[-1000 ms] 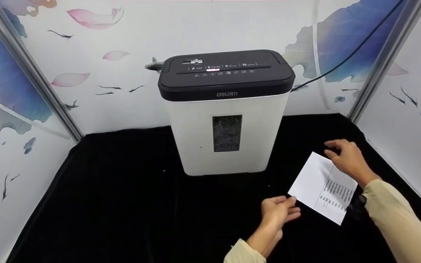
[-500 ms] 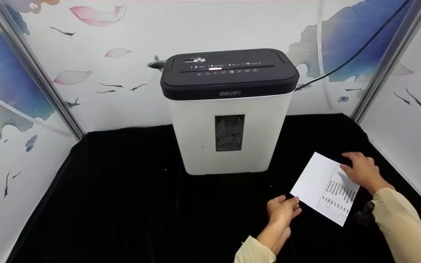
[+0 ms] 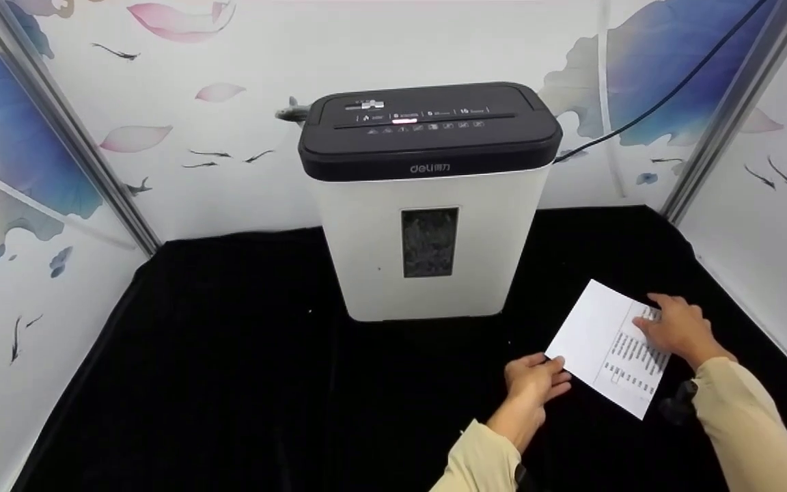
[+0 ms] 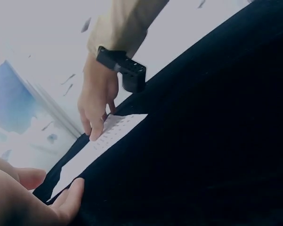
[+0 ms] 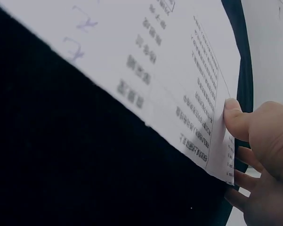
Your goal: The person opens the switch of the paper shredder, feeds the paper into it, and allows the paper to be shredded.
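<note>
A white sheet of paper point(image 3: 588, 335) with rows of printed text is at the right in the head view, slanted over the black cloth. My right hand point(image 3: 682, 333) grips its far right edge. In the right wrist view the thumb point(image 5: 238, 121) presses on the printed face and the other fingers reach behind the edge. My left hand point(image 3: 531, 386) is at the sheet's near left corner, a fingertip overlapping it. Thumb and fingers of that hand stand apart in the left wrist view. Purple handwriting shows on the paper in the right wrist view.
A paper shredder point(image 3: 366, 239), white with a black top, stands at the back centre. Its slot runs across the top beside a lit indicator. A black cable point(image 3: 667, 96) leads from it to the upper right. Patterned panels point(image 3: 229, 191) enclose the back and sides.
My right hand has moved from above the sheet's far edge toward the right and taken hold of that edge. The left hand has shifted slightly right and up, onto the near corner.
</note>
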### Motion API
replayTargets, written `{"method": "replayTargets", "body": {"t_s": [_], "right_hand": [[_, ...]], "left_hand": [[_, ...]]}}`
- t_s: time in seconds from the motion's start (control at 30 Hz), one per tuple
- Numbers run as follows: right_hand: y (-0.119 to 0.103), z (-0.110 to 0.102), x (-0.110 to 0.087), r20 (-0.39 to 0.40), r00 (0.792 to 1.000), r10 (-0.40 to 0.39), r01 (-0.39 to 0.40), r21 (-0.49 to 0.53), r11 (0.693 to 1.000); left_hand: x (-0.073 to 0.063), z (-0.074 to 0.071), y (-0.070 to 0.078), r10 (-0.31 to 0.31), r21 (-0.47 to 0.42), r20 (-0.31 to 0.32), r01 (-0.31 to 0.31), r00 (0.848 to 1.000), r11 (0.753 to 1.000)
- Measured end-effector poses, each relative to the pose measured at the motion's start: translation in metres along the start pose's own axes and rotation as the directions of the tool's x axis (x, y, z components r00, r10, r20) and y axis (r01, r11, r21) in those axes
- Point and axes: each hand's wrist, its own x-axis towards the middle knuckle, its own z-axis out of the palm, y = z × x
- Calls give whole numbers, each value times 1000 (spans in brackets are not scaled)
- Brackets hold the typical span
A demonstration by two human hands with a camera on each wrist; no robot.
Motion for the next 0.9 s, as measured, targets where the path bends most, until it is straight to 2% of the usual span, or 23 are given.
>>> {"method": "replayTargets", "body": {"t_s": [0.23,0.5,0.77,0.9], "right_hand": [[-2,2,-2,-50,999,-4,4,-3,1000],[-5,6,-5,-126,992,-15,13,-16,1000],[-13,8,-9,-204,978,33,-21,62,998],[-20,12,-13,-267,961,77,-51,102,993]], "left_hand": [[8,5,1,-17,61,-16,18,1000,998],[9,8,4,9,101,-57,-3,998,995],[10,8,1,25,96,-82,-17,996,995],[10,4,-1,30,97,-86,-21,996,995]]}}
